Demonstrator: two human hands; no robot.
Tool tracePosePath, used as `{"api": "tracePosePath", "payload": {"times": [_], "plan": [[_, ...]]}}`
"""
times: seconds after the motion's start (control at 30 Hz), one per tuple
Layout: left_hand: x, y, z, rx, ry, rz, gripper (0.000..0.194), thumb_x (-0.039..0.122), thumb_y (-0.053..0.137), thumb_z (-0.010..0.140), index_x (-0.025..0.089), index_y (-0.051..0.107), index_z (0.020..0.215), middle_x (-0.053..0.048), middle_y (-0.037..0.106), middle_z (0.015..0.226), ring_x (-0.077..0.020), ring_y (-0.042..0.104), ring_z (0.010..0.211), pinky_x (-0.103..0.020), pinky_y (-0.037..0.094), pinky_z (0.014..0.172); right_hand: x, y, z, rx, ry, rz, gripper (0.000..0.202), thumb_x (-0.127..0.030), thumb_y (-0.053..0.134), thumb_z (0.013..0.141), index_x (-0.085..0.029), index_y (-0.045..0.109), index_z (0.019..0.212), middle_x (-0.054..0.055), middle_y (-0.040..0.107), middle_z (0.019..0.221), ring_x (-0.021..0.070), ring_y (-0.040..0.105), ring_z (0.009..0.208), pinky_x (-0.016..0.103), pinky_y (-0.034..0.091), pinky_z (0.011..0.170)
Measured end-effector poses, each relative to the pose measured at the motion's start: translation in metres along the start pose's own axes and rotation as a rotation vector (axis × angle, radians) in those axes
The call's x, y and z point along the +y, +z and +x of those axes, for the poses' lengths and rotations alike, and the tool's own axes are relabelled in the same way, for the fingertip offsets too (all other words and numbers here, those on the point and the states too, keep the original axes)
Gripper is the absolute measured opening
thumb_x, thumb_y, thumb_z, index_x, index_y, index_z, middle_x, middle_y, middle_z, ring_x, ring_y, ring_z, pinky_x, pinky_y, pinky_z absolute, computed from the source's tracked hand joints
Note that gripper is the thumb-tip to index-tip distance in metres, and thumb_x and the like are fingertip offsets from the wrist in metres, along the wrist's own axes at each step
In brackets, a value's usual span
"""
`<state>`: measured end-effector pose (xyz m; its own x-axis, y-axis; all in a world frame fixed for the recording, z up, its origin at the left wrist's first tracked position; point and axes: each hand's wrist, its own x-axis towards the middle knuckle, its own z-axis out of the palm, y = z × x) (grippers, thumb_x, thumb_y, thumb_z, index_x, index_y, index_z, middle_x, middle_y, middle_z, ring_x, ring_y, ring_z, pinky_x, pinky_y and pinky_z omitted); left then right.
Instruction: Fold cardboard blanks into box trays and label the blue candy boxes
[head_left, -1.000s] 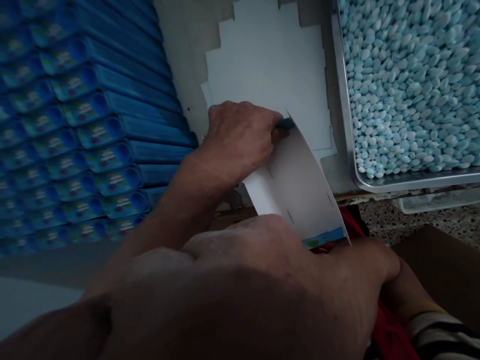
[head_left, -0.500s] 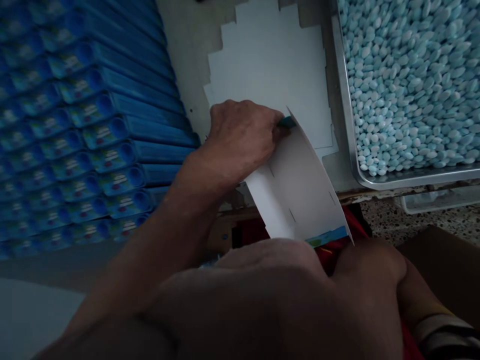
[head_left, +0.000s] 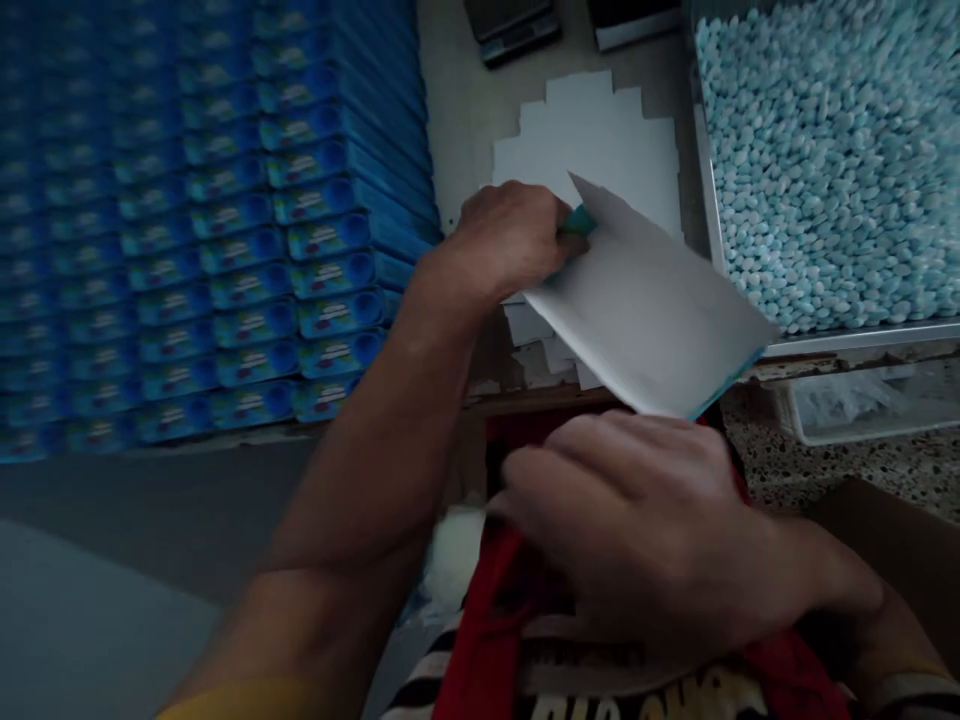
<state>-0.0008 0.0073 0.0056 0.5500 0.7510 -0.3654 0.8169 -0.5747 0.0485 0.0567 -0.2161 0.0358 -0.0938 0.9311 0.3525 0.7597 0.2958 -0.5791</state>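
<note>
A thin cardboard carton point(head_left: 645, 310), pale inside with blue-green printed edges, tilts over the table's front edge. My left hand point(head_left: 517, 235) is closed on its far end, thumb by a green flap. At the near end, my right hand point(head_left: 630, 510) is closed with curled fingers, its knuckles against or just in front of the carton. Whatever the right fingers hold, if anything, is hidden. Beneath and beyond the carton lies a pile of flat, notched carton blanks point(head_left: 592, 140), pale side up.
Stacked blue printed boxes point(head_left: 330, 240) fill the left side. On the right stands a metal tray point(head_left: 709, 200) of pale blue and white pieces point(head_left: 832, 180). Dark devices point(head_left: 514, 30) sit at the back. A plastic bin point(head_left: 862, 400) is below the tray.
My right hand has risen from low at the near end and its fingers now show curled. The carton's near end has swung up and right. My left hand keeps its hold; the view has shifted.
</note>
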Motion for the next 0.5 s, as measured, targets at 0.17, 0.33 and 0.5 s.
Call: {"api": "tracePosePath", "payload": {"times": [0.17,0.33,0.5], "plan": [[-0.028,0.006,-0.022,0.031,-0.12,-0.062,0.024,0.038,0.06,0.096,0.019,0.074,0.095,-0.01,0.079,0.103,-0.0256,0.066,0.1,-0.037,0.051,0.091,0.031,0.003,-0.026,0.189,0.115,-0.266,0.02,-0.016,0.064,0.1,-0.025,0.073,0.114,0.009,0.076,0.121,0.0243,0.068,0.107,0.04,0.053,0.094],[-0.041,0.028,-0.034,0.011,-0.251,-0.124,0.043,0.029,0.075,0.086,0.011,0.067,0.125,-0.019,0.074,0.127,-0.0373,0.068,0.12,-0.041,0.053,0.096,0.061,0.01,-0.019,0.221,0.103,-0.389,0.029,-0.021,0.059,0.103,-0.033,0.07,0.127,0.008,0.075,0.124,0.0298,0.061,0.118,0.048,0.042,0.104],[-0.04,0.023,-0.057,0.102,-0.305,-0.245,0.055,0.031,0.073,0.091,0.011,0.058,0.14,-0.02,0.072,0.132,-0.0404,0.065,0.128,-0.045,0.051,0.103,0.095,0.019,-0.003,0.139,0.046,-0.389,0.023,-0.022,0.049,0.107,-0.028,0.071,0.1,0.003,0.069,0.085,0.0226,0.057,0.09,0.041,0.04,0.091]]}}
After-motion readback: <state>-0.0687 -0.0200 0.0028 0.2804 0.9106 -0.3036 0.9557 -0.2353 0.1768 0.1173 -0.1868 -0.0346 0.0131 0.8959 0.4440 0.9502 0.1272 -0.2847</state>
